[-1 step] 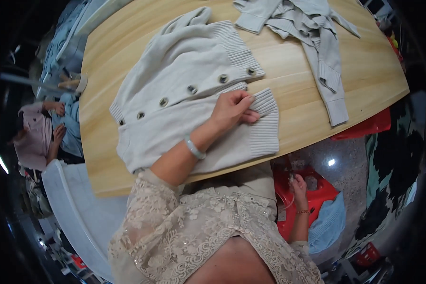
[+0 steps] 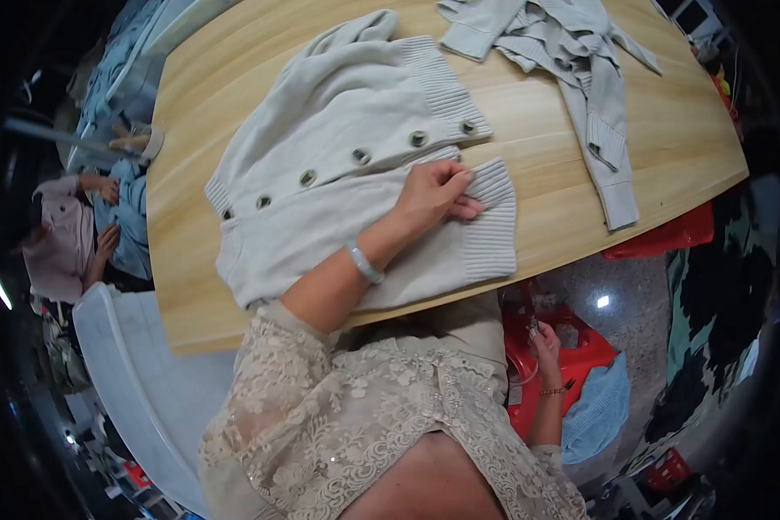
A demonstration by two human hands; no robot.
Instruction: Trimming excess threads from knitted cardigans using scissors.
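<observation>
A light grey-beige cardigan (image 2: pixel 321 130) with dark buttons lies spread on the wooden table (image 2: pixel 667 130). Its ribbed hem points to the right, and the buttoned edge lies apart from the lower front panel there. My left hand (image 2: pixel 438 198) rests on that lower panel, thumb and forefinger pinched at the edge by the ribbed hem (image 2: pixel 492 234). Below the table's edge, at my right side, my right hand (image 2: pixel 547 347) is closed with fingertips together around a small greyish thing, too small to make out. It hangs over a red plastic stool (image 2: pixel 581 351).
Another grey knit garment (image 2: pixel 572 52) lies crumpled at the far right of the table. Pale blue fabric (image 2: pixel 598 407) hangs by the stool. A white bin (image 2: pixel 130 347) stands at left, near a person in pink (image 2: pixel 65 230) handling blue fabric. Dark and green cloth (image 2: pixel 711 303) is at right.
The whole view has shifted slightly. Both hands keep nearly the same pose, the left still pinching the cardigan's edge.
</observation>
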